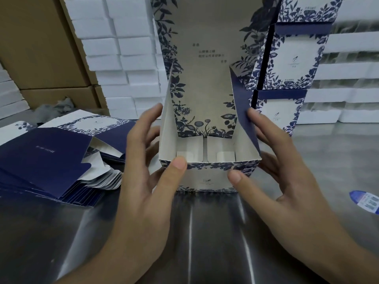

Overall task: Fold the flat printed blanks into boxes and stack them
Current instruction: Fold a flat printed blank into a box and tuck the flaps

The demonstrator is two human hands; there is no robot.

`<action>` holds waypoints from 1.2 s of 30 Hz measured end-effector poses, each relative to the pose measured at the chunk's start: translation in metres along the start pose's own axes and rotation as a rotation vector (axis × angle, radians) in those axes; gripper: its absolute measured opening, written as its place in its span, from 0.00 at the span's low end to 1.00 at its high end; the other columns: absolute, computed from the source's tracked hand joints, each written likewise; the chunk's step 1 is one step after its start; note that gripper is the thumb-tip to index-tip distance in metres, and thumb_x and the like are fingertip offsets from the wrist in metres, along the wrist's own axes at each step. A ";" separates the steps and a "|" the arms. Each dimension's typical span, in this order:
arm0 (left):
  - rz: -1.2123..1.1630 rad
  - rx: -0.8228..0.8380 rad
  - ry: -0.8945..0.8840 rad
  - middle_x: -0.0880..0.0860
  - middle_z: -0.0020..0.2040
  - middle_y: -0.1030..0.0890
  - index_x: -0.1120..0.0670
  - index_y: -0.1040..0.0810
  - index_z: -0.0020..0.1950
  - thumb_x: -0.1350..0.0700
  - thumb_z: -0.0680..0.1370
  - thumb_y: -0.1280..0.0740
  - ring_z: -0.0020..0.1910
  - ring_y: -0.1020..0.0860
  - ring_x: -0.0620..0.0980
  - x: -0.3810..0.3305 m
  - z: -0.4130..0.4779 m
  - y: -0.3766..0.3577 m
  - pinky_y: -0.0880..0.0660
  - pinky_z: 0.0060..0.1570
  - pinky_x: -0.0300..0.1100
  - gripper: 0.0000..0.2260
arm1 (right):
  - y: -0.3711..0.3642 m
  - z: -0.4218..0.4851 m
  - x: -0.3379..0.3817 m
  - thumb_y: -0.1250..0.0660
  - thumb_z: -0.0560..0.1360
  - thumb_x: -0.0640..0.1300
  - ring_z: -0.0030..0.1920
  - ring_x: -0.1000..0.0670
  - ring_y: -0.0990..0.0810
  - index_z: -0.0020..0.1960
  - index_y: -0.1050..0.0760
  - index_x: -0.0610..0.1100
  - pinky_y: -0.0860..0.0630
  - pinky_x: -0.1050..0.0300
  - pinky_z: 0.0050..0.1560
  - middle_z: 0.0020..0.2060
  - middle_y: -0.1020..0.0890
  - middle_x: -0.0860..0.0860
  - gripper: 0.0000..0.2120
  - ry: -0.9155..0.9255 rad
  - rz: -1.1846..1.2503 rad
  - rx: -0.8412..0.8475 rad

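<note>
A half-folded box (207, 175), white with blue floral print, stands on the steel table in the middle, its tall lid flap raised and its inside open to me. My left hand (151, 181) holds its left side, thumb on the front rim, fingers behind the left side flap. My right hand (272, 171) holds the right side, thumb against the front wall, fingers on the dark blue right flap. A pile of flat navy blanks (53, 160) lies at the left. A stack of finished boxes (287, 64) rises behind at the right.
The steel table (205, 232) stretches toward me. A small blue-and-white packet (367, 201) lies at the right edge. White foam boxes (123, 48) and brown cartons (41, 48) are stacked against the back.
</note>
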State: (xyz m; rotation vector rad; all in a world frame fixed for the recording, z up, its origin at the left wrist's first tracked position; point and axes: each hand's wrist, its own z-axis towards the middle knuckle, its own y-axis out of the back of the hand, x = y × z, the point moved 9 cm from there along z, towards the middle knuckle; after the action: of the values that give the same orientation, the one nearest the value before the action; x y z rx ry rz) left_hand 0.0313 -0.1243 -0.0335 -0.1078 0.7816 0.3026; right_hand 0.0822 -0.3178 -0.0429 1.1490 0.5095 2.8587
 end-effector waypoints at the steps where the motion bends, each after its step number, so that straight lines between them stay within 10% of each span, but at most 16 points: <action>1: 0.011 0.023 -0.012 0.42 0.73 0.24 0.31 0.33 0.76 0.51 0.80 0.36 0.75 0.27 0.50 -0.001 0.000 -0.002 0.23 0.63 0.37 0.26 | 0.000 0.000 -0.001 0.27 0.77 0.51 0.73 0.53 0.24 0.80 0.38 0.66 0.29 0.59 0.71 0.75 0.27 0.62 0.36 -0.008 0.004 -0.001; 4: 0.116 0.063 -0.001 0.43 0.78 0.28 0.32 0.29 0.76 0.48 0.82 0.39 0.79 0.33 0.49 -0.001 -0.004 -0.005 0.27 0.69 0.44 0.22 | 0.001 -0.001 -0.001 0.30 0.78 0.58 0.73 0.52 0.24 0.80 0.37 0.66 0.28 0.54 0.71 0.75 0.27 0.60 0.32 -0.028 0.028 0.007; 8: 0.160 0.060 0.003 0.48 0.75 0.29 0.41 0.20 0.70 0.47 0.79 0.39 0.75 0.33 0.34 -0.005 -0.003 -0.003 0.32 0.63 0.24 0.20 | -0.001 -0.003 -0.004 0.38 0.79 0.68 0.74 0.47 0.24 0.79 0.34 0.63 0.29 0.39 0.71 0.73 0.23 0.54 0.30 -0.068 0.073 0.038; 14: 0.278 -0.038 -0.043 0.45 0.69 0.27 0.43 0.16 0.59 0.49 0.80 0.33 0.71 0.28 0.35 -0.012 -0.005 0.002 0.29 0.60 0.24 0.10 | 0.008 -0.003 0.002 0.40 0.83 0.62 0.71 0.45 0.23 0.67 0.24 0.58 0.26 0.53 0.67 0.68 0.21 0.51 0.17 0.015 -0.003 -0.096; 19: 0.334 -0.032 -0.148 0.42 0.70 0.27 0.40 0.18 0.61 0.51 0.78 0.32 0.74 0.27 0.48 -0.018 -0.009 0.000 0.27 0.70 0.44 0.12 | 0.017 -0.005 -0.012 0.26 0.76 0.48 0.62 0.46 0.17 0.55 0.27 0.58 0.19 0.44 0.59 0.58 0.18 0.52 0.13 -0.082 0.222 -0.227; 25: 0.346 -0.013 -0.170 0.46 0.73 0.28 0.40 0.19 0.64 0.54 0.80 0.33 0.75 0.28 0.55 -0.017 -0.010 0.001 0.25 0.69 0.54 0.15 | 0.007 -0.001 -0.027 0.31 0.74 0.64 0.33 0.53 0.26 0.36 0.27 0.41 0.27 0.62 0.36 0.30 0.25 0.45 0.26 -0.326 0.120 -0.090; 30: 0.258 -0.023 -0.213 0.46 0.76 0.27 0.37 0.32 0.76 0.58 0.81 0.32 0.78 0.30 0.52 -0.025 -0.009 -0.001 0.31 0.76 0.50 0.27 | -0.004 -0.007 -0.033 0.33 0.75 0.59 0.29 0.51 0.23 0.34 0.20 0.43 0.26 0.59 0.34 0.30 0.16 0.46 0.21 -0.485 0.109 0.015; 36: 0.167 -0.045 0.157 0.28 0.79 0.38 0.26 0.48 0.81 0.34 0.66 0.22 0.79 0.39 0.32 0.002 -0.014 -0.002 0.37 0.76 0.53 0.50 | -0.015 -0.014 -0.034 0.27 0.74 0.58 0.33 0.45 0.19 0.38 0.15 0.43 0.25 0.54 0.33 0.33 0.14 0.43 0.18 -0.616 0.344 -0.093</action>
State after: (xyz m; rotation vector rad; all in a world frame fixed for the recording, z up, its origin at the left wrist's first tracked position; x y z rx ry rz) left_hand 0.0236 -0.1287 -0.0452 -0.1103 0.9420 0.4741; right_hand 0.0958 -0.3127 -0.0797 2.1447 0.1543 2.5037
